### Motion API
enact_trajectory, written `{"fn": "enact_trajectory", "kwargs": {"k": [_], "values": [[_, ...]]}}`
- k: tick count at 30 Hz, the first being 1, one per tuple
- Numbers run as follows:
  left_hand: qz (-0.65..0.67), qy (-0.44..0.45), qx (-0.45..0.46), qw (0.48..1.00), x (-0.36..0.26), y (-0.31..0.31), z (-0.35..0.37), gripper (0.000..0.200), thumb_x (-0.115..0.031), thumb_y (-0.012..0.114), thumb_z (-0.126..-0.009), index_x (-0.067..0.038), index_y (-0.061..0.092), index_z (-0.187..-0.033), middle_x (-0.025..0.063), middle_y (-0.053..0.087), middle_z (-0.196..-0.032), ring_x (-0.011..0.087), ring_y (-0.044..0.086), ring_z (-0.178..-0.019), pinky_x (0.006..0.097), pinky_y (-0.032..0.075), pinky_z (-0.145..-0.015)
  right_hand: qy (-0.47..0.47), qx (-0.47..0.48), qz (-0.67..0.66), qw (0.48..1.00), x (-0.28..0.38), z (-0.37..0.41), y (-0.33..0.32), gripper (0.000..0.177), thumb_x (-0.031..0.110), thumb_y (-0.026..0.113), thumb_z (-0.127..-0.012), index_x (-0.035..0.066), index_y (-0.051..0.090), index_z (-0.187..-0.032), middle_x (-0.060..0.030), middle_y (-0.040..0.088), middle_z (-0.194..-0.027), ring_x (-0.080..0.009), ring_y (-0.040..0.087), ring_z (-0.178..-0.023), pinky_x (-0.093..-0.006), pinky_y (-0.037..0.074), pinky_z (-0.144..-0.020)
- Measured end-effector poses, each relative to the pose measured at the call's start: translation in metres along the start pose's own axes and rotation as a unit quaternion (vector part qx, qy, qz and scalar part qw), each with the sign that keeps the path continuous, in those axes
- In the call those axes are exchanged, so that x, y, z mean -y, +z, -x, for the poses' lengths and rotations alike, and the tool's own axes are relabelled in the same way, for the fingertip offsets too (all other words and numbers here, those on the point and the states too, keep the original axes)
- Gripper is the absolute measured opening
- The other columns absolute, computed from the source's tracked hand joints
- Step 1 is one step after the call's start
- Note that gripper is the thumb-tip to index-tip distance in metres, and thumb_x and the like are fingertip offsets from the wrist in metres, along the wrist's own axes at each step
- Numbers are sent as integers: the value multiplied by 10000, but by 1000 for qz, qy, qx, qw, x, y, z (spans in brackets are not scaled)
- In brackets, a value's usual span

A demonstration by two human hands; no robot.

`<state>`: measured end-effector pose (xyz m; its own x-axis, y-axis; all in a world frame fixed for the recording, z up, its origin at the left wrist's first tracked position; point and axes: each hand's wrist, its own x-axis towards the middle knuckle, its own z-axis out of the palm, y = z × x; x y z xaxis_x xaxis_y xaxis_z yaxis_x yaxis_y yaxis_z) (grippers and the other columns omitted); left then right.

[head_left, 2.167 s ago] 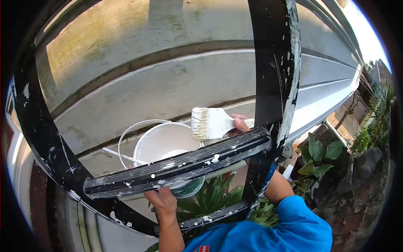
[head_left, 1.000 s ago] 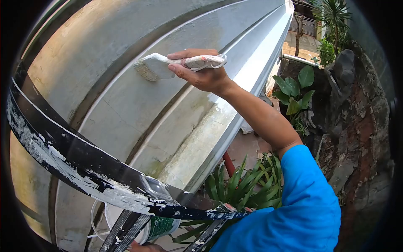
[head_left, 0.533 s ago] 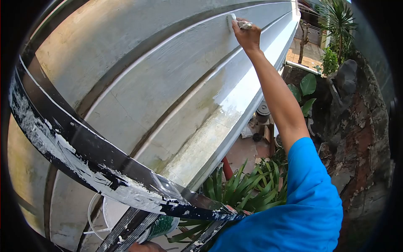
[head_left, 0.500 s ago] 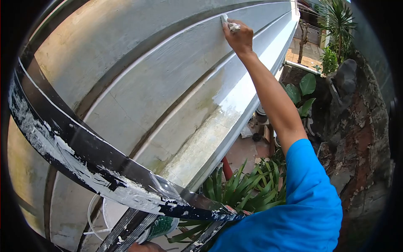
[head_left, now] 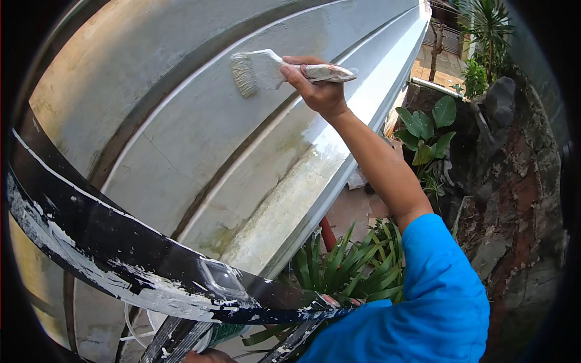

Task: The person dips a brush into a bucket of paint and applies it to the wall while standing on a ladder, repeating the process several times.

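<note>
My right hand (head_left: 321, 91) is closed round the handle of a wide paintbrush (head_left: 259, 71), its pale bristles pointing left over the grey grooved wall (head_left: 200, 127); whether they touch it is unclear. Bright white paint (head_left: 387, 66) covers part of the wall's lower ledge, while the nearer part (head_left: 272, 218) is bare and stained. At the bottom edge, only part of my left hand (head_left: 209, 357) shows, beside the ladder leg and a green and white bucket (head_left: 224, 333); its fingers are hidden.
A black, paint-smeared ladder top (head_left: 139, 260) curves across the lower left, with ladder legs (head_left: 181, 339) beneath. Long-leaved plants (head_left: 345, 266) grow below the ledge. A rough rock wall (head_left: 520, 199) stands at the right, near broad-leaved plants (head_left: 423, 130).
My right hand has moved down and left from the upper groove, and the brush now shows side-on with its bristles leftward. The view has shifted slightly.
</note>
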<state>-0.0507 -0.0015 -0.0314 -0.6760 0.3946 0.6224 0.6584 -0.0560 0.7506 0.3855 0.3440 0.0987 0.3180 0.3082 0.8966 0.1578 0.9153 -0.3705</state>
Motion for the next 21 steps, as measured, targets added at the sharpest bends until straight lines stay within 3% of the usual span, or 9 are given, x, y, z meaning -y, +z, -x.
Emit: {"fn": "enact_trajectory", "kwargs": {"k": [4, 7, 8, 11, 13, 14, 17, 20, 21], "values": [[-62, -33, 10, 997, -2, -3, 4, 622, -367, 420, -954, 92, 369, -1369, 260, 428, -1378, 356, 420, -1223, 435, 307, -1053, 38, -120, 166, 978, -61, -23, -90, 203, 173, 739, -825, 13, 712, -947, -46, 690, -694, -71, 635, -645, -214, 504, -602], [134, -41, -16, 990, 6, 5, 1, 595, -365, 428, -960, 117, 428, -1310, 273, 444, -1358, 352, 426, -1211, 439, 313, -1043, 16, -196, 300, 933, -81, -42, -131, 237, 222, 726, -824, 13, 717, -934, -89, 717, -741, -115, 683, -685, -243, 524, -630], [125, -9, -37, 991, -7, 10, 3, 521, -325, 427, -988, 111, 466, -1270, 266, 506, -1289, 337, 473, -1158, 415, 342, -1031, 15, -211, 328, 921, -79, -49, -134, 216, 221, 709, -828, 32, 720, -932, -111, 713, -733, -166, 700, -677, -264, 532, -633], [-187, 96, -8, 978, 82, -23, -1, 424, -244, 412, -1016, 108, 497, -1238, 242, 569, -1201, 311, 526, -1085, 388, 385, -1008, 48, -126, 348, 928, -74, -47, -107, 161, 187, 687, -816, 47, 720, -888, -125, 702, -754, -233, 695, -676, -296, 535, -628], [11, 56, -56, 997, 68, -7, -1, 369, -190, 410, -1017, 102, 516, -1217, 214, 600, -1138, 292, 549, -1042, 374, 417, -981, -126, -125, 418, 891, -74, -26, -66, 117, 132, 674, -788, 55, 703, -871, -122, 679, -778, -274, 669, -668, -326, 528, -603], [108, 35, -81, 990, 59, -1, -2, 344, -163, 409, -1018, 100, 525, -1207, 200, 615, -1107, 282, 561, -1021, 367, 433, -967, -128, -98, 385, 909, -55, -11, -46, 119, 107, 672, -776, 52, 694, -879, -120, 668, -789, -276, 661, -665, -332, 524, -586], [-83, 92, -45, 991, 31, -3, -2, 314, -123, 440, -1005, 99, 526, -1209, 197, 614, -1109, 273, 562, -1026, 382, 446, -960, -149, 7, 230, 962, 15, 32, 0, 145, 32, 687, -758, 20, 673, -902, -113, 659, -794, -220, 653, -633, -301, 516, -546], [-197, 270, -54, 941, 69, -16, -7, 304, -106, 468, -992, 103, 522, -1206, 208, 609, -1110, 291, 558, -1028, 394, 439, -977, -118, 137, 31, 983, 60, 56, 22, 169, 39, 719, -770, 37, 686, -937, -110, 699, -840, -178, 683, -699, -259, 533, -584], [-217, 273, -48, 936, 72, -19, -9, 305, -103, 473, -989, 104, 518, -1209, 215, 604, -1129, 298, 553, -1035, 398, 435, -984, -111, 169, -17, 979, 61, 58, 25, 172, 47, 730, -773, 46, 690, -940, -111, 707, -855, -177, 688, -715, -253, 538, -596]]}}
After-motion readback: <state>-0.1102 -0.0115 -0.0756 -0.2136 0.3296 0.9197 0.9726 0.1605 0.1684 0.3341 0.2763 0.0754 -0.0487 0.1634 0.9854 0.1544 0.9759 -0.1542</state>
